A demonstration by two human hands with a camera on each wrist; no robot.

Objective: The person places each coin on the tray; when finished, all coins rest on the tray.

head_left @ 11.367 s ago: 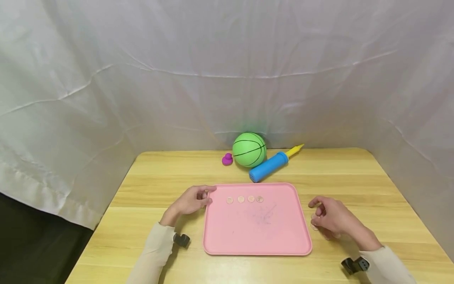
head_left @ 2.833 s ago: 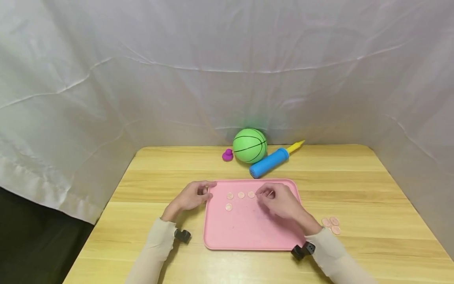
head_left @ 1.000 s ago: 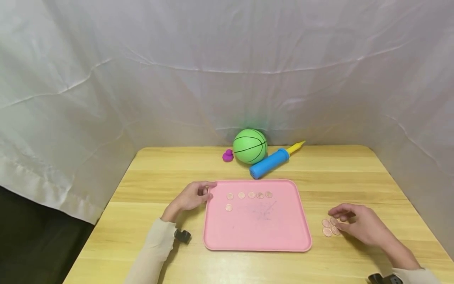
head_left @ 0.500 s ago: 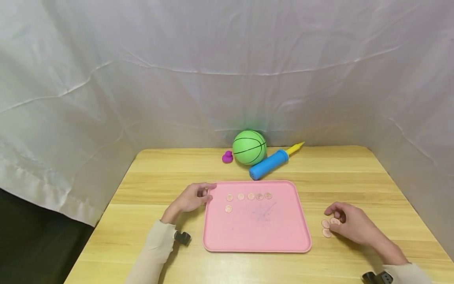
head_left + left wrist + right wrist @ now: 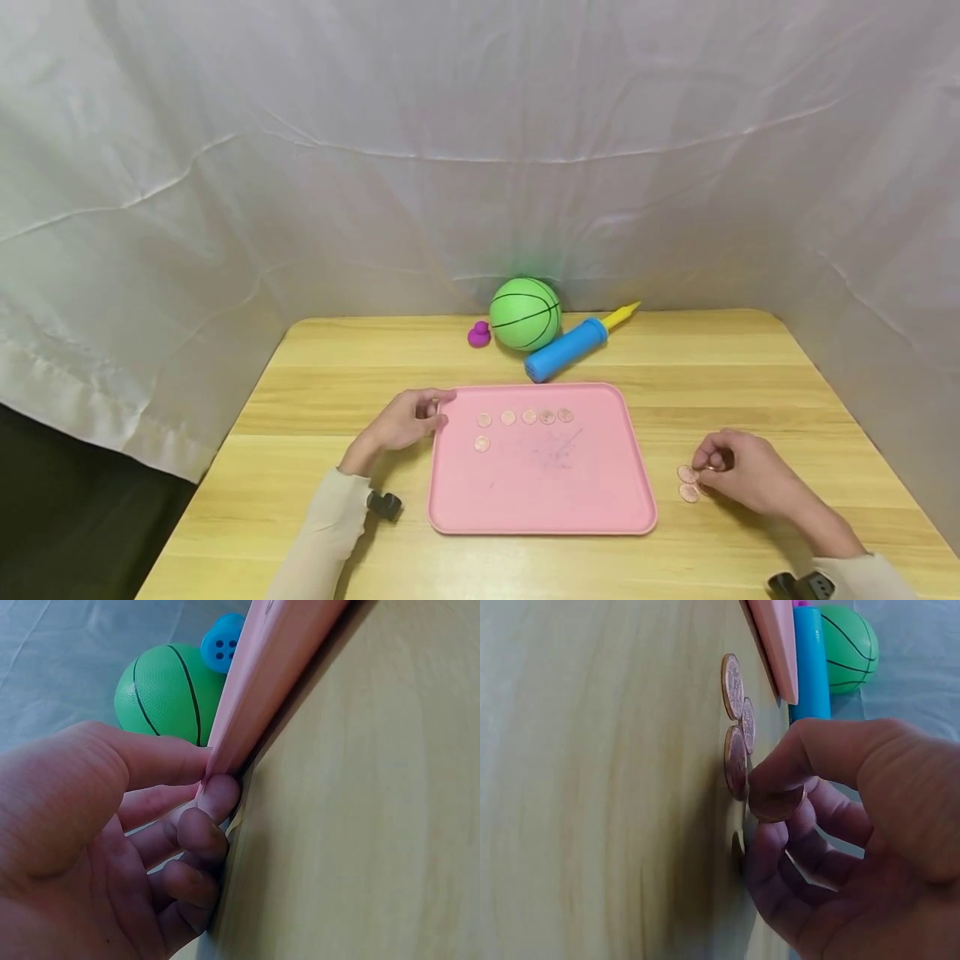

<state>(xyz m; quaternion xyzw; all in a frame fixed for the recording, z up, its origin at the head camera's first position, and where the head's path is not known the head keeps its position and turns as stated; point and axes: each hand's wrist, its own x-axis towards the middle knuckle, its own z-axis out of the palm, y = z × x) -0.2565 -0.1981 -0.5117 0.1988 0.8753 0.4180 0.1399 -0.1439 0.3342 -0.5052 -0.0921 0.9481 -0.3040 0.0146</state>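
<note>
Right hand [image 5: 742,472] — pinching coin [image 5: 777,805], right of pink tray [image 5: 540,504]; left hand [image 5: 401,419] — pinching pink tray. Step, apparently: coin pick-up; next move likely needs lifting clear, tray-ward.

green ball [image 5: 525,314]: black seam lines, far side of table
blue pump [image 5: 566,351]: lying diagonally, yellow tip pointing back right; holes in near end
purple object [image 5: 479,334]: small, rounded top on wider base, just left of ball
table [image 5: 315,375]: light wood grain
curtain [image 5: 480,167]: pale grey, creased, behind and both sides
</note>
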